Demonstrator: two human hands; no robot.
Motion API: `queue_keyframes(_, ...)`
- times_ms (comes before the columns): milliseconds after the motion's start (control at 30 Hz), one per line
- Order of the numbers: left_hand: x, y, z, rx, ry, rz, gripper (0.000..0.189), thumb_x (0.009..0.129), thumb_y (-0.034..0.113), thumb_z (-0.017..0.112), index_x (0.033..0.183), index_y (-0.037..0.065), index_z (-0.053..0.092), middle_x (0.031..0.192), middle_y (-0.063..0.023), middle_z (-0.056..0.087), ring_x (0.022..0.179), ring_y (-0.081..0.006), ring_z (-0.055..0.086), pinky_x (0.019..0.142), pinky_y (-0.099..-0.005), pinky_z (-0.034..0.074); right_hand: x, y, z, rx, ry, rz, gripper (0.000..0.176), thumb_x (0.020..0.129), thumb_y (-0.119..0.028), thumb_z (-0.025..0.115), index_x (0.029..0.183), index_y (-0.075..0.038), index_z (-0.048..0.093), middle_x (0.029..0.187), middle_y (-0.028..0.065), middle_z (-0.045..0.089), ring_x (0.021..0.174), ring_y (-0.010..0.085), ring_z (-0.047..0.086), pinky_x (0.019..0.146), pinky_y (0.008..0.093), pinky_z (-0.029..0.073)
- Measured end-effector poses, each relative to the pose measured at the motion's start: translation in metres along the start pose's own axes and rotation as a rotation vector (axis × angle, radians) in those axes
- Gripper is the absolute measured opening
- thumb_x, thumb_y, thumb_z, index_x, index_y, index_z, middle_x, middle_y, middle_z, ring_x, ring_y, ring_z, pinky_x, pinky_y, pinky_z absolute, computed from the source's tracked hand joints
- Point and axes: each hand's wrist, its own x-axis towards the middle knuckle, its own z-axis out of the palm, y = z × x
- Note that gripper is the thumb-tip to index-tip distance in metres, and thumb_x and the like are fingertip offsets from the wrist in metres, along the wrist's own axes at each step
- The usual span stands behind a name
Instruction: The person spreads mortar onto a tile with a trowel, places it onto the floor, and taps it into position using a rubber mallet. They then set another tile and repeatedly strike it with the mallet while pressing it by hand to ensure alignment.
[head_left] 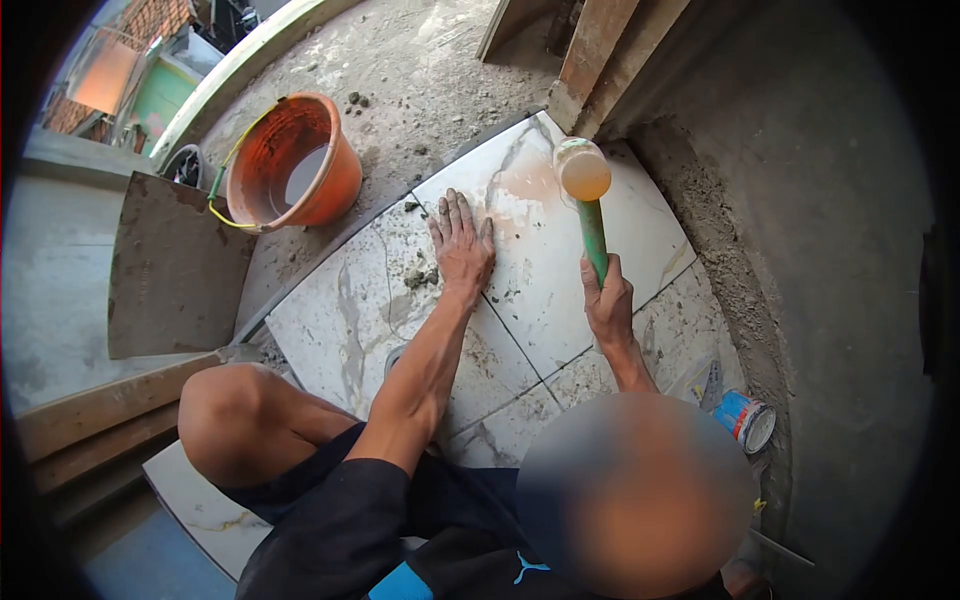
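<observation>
Nearest the camera, a bent knee [235,415] and dark shirt filled the lower frame, and both arms reached forward over the pale marbled floor. The right hand [608,300] had its fingers closed round the lower end of a green-handled mallet [592,225]. The handle's long axis ran almost straight away from the person, tipped slightly left, so the amber head sat over the far part of a large tile [545,290]. Whether the head touched the tile could not be told. The left hand [462,245] lay flat on that same tile, fingers spread and holding nothing, just left of the mallet head and nearer to it than to the grip. An orange bucket [300,165] stood well off to the left, and a blue can [745,418] lay near the right wall.
</observation>
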Motion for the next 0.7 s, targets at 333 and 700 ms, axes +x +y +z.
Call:
queue_keyframes(333,-0.001,0.002,-0.003,-0.025,0.008,0.007,0.061,0.095,0.038,0.033,0.142,-0.001,0.023,0.150,-0.0153,0.016,0.139,-0.0303,0.013,0.112,-0.0470,0.008,0.021,0.021,0.028,-0.399,-0.067,0.127,0.039,0.092,-0.040,0.050,0.088,-0.001,0.047,0.062,0.0230,0.058,0.061,0.0431,0.059,0.050,0.0480,0.044)
queue_keyframes(700,0.001,0.002,0.001,0.002,0.046,-0.002,0.063,0.093,0.037,0.035,0.141,-0.003,0.023,0.150,-0.0148,0.017,0.140,-0.0290,0.013,0.113,-0.0468,0.008,0.036,0.009,0.012,-0.225,-0.063,0.099,0.037,0.092,-0.036,0.050,0.087,0.000,0.045,0.063,0.0267,0.058,0.062,0.0447,0.059,0.054,0.0501,0.047)
